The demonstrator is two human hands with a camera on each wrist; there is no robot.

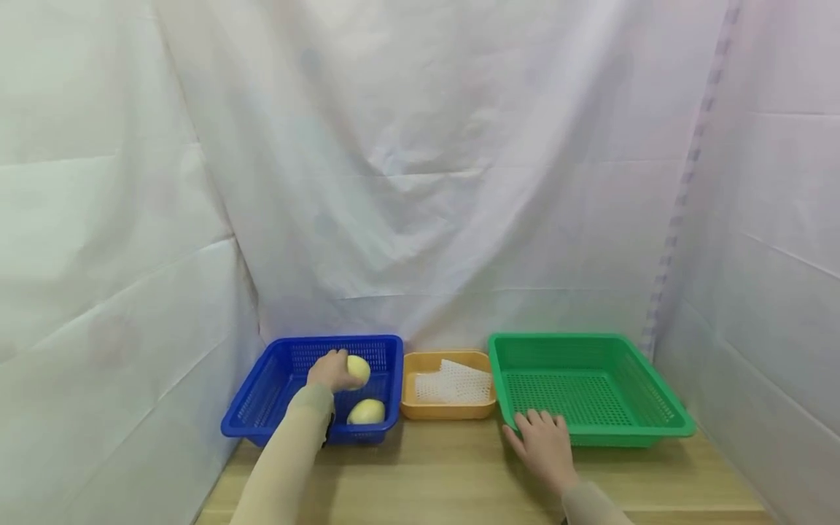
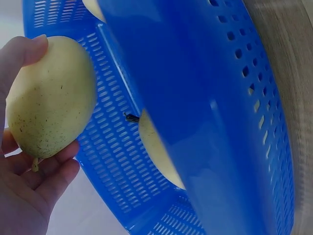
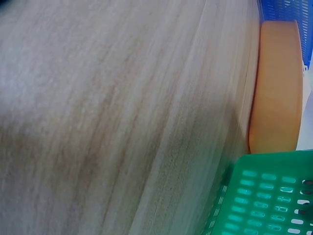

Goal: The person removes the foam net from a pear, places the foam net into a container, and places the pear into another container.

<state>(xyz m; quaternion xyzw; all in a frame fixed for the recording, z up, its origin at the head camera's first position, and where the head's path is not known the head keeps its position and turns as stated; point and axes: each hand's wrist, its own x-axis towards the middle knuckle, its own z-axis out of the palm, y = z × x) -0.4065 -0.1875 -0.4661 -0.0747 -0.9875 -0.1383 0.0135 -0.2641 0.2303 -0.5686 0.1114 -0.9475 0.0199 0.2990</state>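
My left hand (image 1: 328, 371) grips a pale yellow pear (image 1: 358, 371) over the blue basket (image 1: 397, 379). In the left wrist view, the thumb lies on one side of that pear and the fingers curl under the other, its short stem showing. Another pear (image 1: 366, 413) lies in the basket's near right corner. The left wrist view shows parts of two further pears, one with a dark stem (image 2: 132, 117), partly hidden by the basket wall. At the near left corner of the green basket (image 1: 593, 430), the fingers of my right hand (image 1: 546, 446) rest on the rim. The right wrist view does not show this hand.
Between the two baskets stands a small orange tray (image 1: 449, 412) holding white foam netting (image 1: 454, 382). All three containers sit on a wooden table (image 1: 426, 474). White cloth (image 1: 433, 182) hangs behind and along both sides.
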